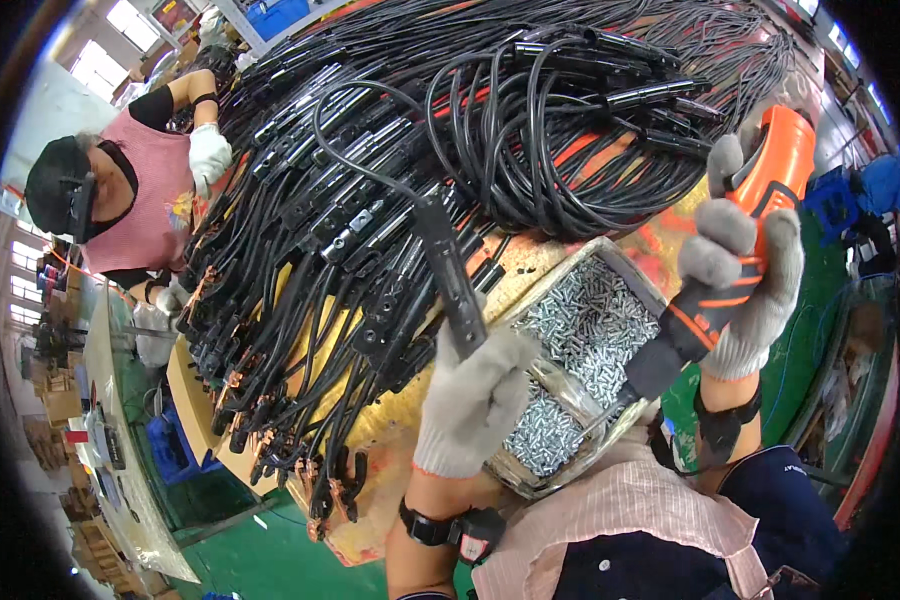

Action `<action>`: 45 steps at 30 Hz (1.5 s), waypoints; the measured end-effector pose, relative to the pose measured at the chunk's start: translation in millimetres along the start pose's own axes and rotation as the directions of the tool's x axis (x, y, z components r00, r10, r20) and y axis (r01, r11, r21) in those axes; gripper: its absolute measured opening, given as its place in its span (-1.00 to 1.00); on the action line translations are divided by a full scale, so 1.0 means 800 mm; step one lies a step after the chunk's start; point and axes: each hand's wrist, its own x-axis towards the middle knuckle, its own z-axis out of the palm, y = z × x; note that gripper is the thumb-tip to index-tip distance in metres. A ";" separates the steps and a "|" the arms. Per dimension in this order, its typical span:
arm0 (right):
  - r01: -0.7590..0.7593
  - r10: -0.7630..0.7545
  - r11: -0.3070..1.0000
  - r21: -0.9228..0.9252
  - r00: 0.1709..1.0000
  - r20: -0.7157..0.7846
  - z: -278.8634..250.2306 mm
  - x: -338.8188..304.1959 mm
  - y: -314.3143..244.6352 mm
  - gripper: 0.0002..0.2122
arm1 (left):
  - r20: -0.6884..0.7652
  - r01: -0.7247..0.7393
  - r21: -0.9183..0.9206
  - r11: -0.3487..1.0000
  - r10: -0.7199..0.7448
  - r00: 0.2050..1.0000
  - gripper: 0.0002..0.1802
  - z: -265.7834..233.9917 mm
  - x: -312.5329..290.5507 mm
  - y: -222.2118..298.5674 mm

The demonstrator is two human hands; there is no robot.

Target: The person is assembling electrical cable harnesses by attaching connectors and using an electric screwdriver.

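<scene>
In a light grey glove, my left hand (470, 405) is closed round the lower end of a black rectangular housing (448, 270). A black cable curves up and left from the housing's top. My right hand (745, 270), gloved too, grips an orange and black power screwdriver (705, 290). The tool slants down to the left, its thin bit reaching over a box of small silver screws (600, 320). That box stands between my hands at the table's near edge. A divider (570, 385) splits its inside in two, with screws on both sides.
A large heap of black cables with housings (370, 190) covers the table beyond my hands. Coiled cables (530, 150) lie on top. At the left stands a person (145, 190) in a pink top, white gloves at the heap. A blue crate (180, 445) sits on the green floor.
</scene>
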 end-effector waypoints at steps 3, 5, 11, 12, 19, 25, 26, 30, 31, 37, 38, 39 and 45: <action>0.042 -0.052 0.963 -0.266 0.998 -0.030 -0.006 -0.015 0.019 -0.85 | -0.046 -0.004 0.034 0.999 0.006 0.999 -0.43 -0.019 0.000 0.009; 0.032 -0.089 0.864 -0.503 0.992 -0.090 -0.003 -0.022 0.030 -0.80 | -0.026 -0.084 0.087 0.993 0.086 0.996 -0.46 -0.020 0.005 0.005; -0.068 0.001 0.845 -0.530 0.992 -0.125 -0.004 -0.048 0.045 -0.77 | -0.075 -0.110 0.089 0.990 0.117 0.990 -0.55 -0.013 0.013 0.001; -0.098 0.014 0.840 -0.534 0.987 -0.158 0.000 -0.051 0.046 -0.77 | -0.153 -0.100 0.102 0.990 0.115 0.982 -0.57 -0.011 0.012 0.003; -0.065 -0.066 0.821 -0.567 0.976 -0.209 0.005 -0.062 0.057 -0.67 | -0.056 -0.163 0.068 0.984 0.167 0.984 -0.68 -0.022 0.016 -0.005; -0.008 -0.111 0.814 -0.581 0.979 -0.169 0.007 -0.067 0.051 -0.63 | -0.111 -0.117 0.094 0.989 0.127 0.986 -0.66 -0.015 0.017 -0.003; -0.007 -0.099 0.832 -0.555 0.982 -0.162 0.008 -0.066 0.052 -0.62 | -0.105 -0.120 0.104 0.987 0.131 0.986 -0.65 -0.017 0.018 -0.004; -0.007 -0.109 0.847 -0.532 0.976 -0.186 0.019 -0.064 0.071 -0.58 | -0.071 -0.127 0.086 0.988 0.134 0.988 -0.62 -0.022 0.017 -0.006; -0.023 -0.076 0.844 -0.536 0.984 -0.161 0.017 -0.064 0.072 -0.56 | -0.075 -0.129 0.087 0.988 0.136 0.988 -0.62 -0.022 0.016 -0.006; -0.111 -0.008 0.908 -0.405 0.960 -0.280 0.004 -0.069 0.075 -0.18 | -0.090 -0.119 0.091 0.989 0.127 0.988 -0.62 -0.017 0.017 -0.006; -0.101 -0.013 0.877 -0.470 0.972 -0.235 0.010 -0.066 0.075 -0.35 | -0.095 -0.124 0.081 0.989 0.131 0.987 -0.63 -0.015 0.016 -0.005; -0.088 -0.018 0.841 -0.534 0.982 -0.190 0.014 -0.064 0.074 -0.51 | -0.100 -0.126 0.071 0.989 0.133 0.986 -0.65 -0.015 0.017 -0.005; -0.081 -0.037 0.853 -0.516 0.976 -0.214 0.021 -0.062 0.063 -0.52 | -0.063 -0.117 0.071 0.991 0.122 0.991 -0.68 -0.018 0.016 -0.004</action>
